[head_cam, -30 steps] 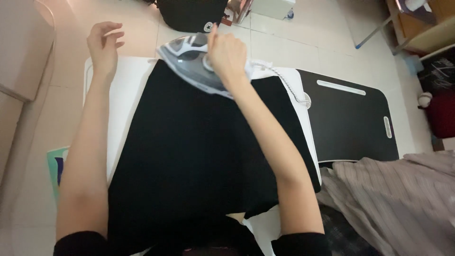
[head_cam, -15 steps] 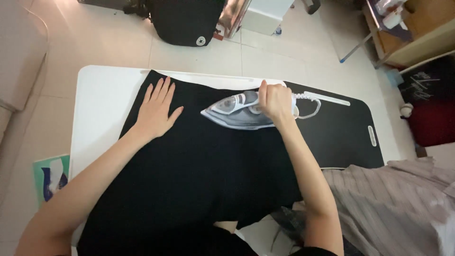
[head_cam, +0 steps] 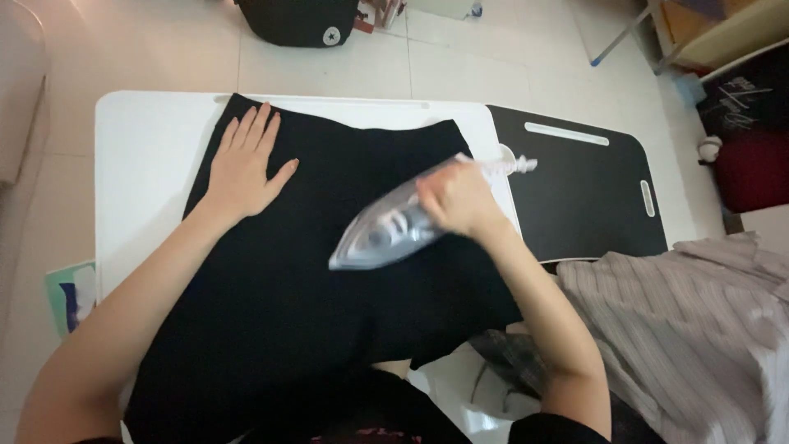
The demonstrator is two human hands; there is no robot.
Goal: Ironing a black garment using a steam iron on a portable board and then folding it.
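Ironing pass in progress: right hand (head_cam: pixel 454 200) gripping iron (head_cam: pixel 386 233) mid black garment (head_cam: pixel 329 247) on white counter (head_cam: pixel 140 181). Left hand (head_cam: pixel 244 168) spread flat, pinning cloth. Next: smooth glide, fingers clear.

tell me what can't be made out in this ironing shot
Head view only:
- Iron: motion-blurred; its handle hidden under the right hand.
- Black garment: near end cut off by the bottom edge, its kind unclear.
- Black bag: cropped by the top edge.
- Left hand: lies flat, covering the fabric beneath.
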